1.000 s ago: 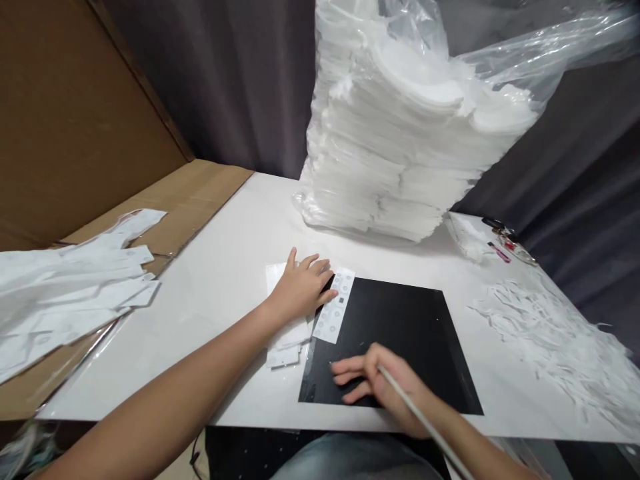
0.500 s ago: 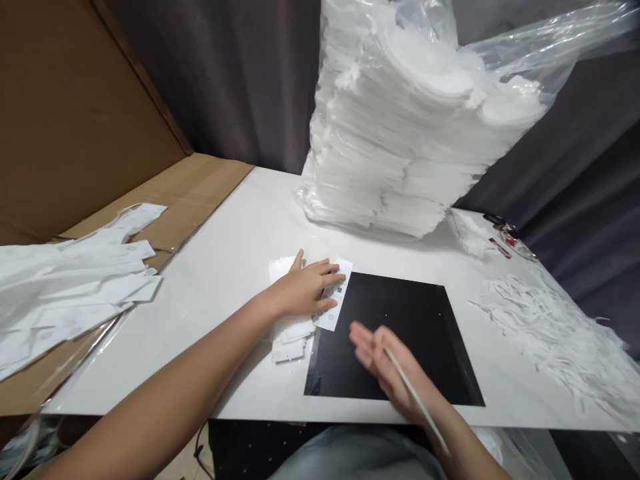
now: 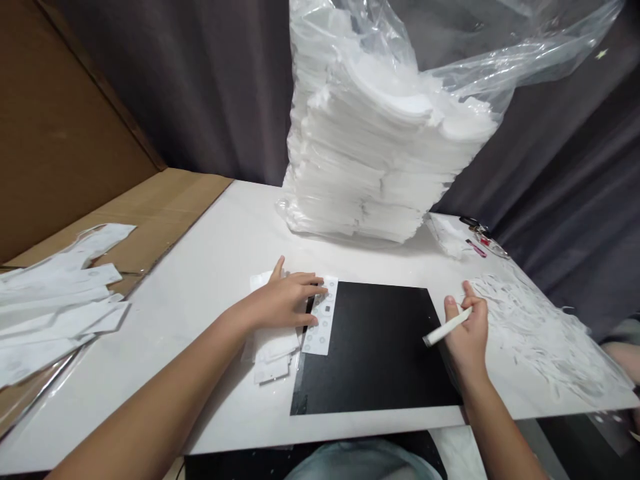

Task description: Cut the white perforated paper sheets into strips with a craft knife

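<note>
Paper strip [image 3: 323,327] lies under your left hand [image 3: 286,301], whose fingers [image 3: 309,291] are spread flat on it, at the left edge of the black mat [image 3: 380,347]. Press evenly so it cannot slide. Your right hand [image 3: 467,331] pinches a white stick [image 3: 445,328] at the mat's right edge, far from the strip.

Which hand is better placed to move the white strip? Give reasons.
Left, probably: the left hand lies on the white strip at the edge of the black mat; the right hand, at the mat's other edge, grips a white stick.
</note>
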The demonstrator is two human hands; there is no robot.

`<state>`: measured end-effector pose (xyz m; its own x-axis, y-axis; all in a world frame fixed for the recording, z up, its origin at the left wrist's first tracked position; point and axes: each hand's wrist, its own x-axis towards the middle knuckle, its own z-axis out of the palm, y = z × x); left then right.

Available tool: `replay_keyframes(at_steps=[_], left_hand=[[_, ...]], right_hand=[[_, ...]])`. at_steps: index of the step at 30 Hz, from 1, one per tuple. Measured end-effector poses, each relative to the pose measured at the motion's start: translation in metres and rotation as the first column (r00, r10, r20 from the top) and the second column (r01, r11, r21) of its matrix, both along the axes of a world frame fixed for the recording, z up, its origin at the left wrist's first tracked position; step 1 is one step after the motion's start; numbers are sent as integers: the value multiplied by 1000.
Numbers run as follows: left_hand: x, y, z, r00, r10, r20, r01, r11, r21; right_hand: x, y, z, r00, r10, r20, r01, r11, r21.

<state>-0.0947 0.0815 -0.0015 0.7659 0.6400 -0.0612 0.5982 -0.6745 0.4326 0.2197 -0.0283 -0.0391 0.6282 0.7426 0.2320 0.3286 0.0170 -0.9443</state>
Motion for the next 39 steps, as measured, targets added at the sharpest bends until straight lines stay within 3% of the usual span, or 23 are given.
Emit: replay_keyframes(at_steps=[2,4,7,8,12,15,16,17,18,19,21,22,23,24,25,33,39], left_hand=[[-3,3,0,1000,13,-19,-13,1000,4],[-3,4,-1,1000,4,-31,-4,1000,-4],[2,1,-4,1000,4,-27,-4,1000,2],[4,0,-4,1000,4,-24,-4,1000,6],[11,-7,-5,1000,-8,-21,9,1000,29],[12,-10,-5,1000,-8,-20,9,999,47],[13,-12,-5,1000,-12,-24,13,999,50],[13,-14,-5,999,-14,-36,16,999,52],[14,-15,-5,998,-14,-54,17,998,53],[15,-17,-4,997,-12,-76,16,998,53],[16,-20,-5,994,-1,-106,6,999,50],[16,-21,-5,994,1,-109,4,999,47],[17,-22,-5,995,0,-104,5,999,44],[17,-22,-6,995,-4,-99,8,999,42],[17,-23,-7,995,-7,-97,11,999,43],[18,-25,-10,993,-10,-121,18,998,62],[21,-25,-9,992,-12,-125,19,999,50]], right_hand=[[3,3,-1,948,261,-181,-271,962,-29],[5,7,-3,892,364,-269,-398,914,-84],[11,13,-3,999,42,5,-42,998,-39],[13,15,-2,999,11,46,-11,1000,6],[16,23,3,965,256,-54,-259,963,-75],[10,28,2,991,127,29,-125,989,-75],[5,28,2,992,118,34,-117,993,-23],[-1,27,3,982,187,8,-187,982,18],[-8,25,5,943,328,-49,-326,944,46],[-17,23,7,848,516,-121,-515,856,48],[-34,19,12,547,799,-250,-830,556,-39],[-42,19,14,415,862,-291,-910,400,-112],[-49,18,16,326,891,-316,-942,279,-185],[-55,19,17,279,904,-325,-947,202,-250],[-59,20,18,259,911,-322,-940,161,-302],[-64,23,11,200,966,-164,-885,106,-454],[-64,21,13,154,979,-131,-889,80,-450]])
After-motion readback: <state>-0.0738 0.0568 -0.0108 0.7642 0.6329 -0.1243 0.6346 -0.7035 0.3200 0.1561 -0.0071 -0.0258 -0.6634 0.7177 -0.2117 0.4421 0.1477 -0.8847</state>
